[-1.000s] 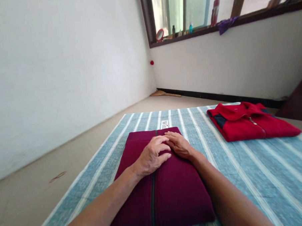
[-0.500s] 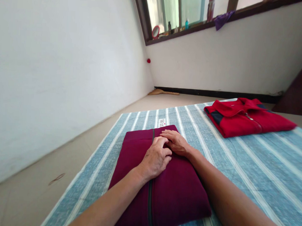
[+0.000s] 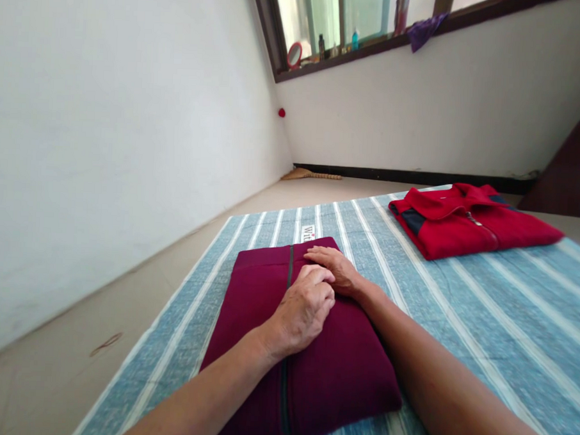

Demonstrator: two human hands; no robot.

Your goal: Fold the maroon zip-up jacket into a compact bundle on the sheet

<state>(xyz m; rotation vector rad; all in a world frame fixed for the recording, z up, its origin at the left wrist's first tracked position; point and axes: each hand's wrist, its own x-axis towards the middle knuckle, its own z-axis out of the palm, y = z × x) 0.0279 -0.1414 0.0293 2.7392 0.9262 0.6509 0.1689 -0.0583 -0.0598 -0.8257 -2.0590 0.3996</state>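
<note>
A folded maroon zip jacket (image 3: 345,367) lies on the striped cloth, its dark zip running lengthwise. My left hand (image 3: 305,308) rests over the middle of it with the fingers curled in and closed. Whatever those fingertips pinch, if anything, is hidden from me. Just beyond, my right hand (image 3: 334,268) lies flat on the jacket's far right part, fingers stretched out and pointing left. The left hand's fingers meet or overlap the right hand near its thumb side.
The blue-and-white striped cloth (image 3: 178,347) covers the surface under the jacket. A folded red jacket (image 3: 482,229) with a collar sits at the right. Against the back wall lies a broom (image 3: 315,175). A purple cloth (image 3: 424,32) hangs from the windowsill beside bottles and a round mirror (image 3: 294,54).
My left hand has moved slightly right, and its fingers have curled in tighter. The right hand stays flat in nearly the same place on the jacket. The view has shifted a little.
</note>
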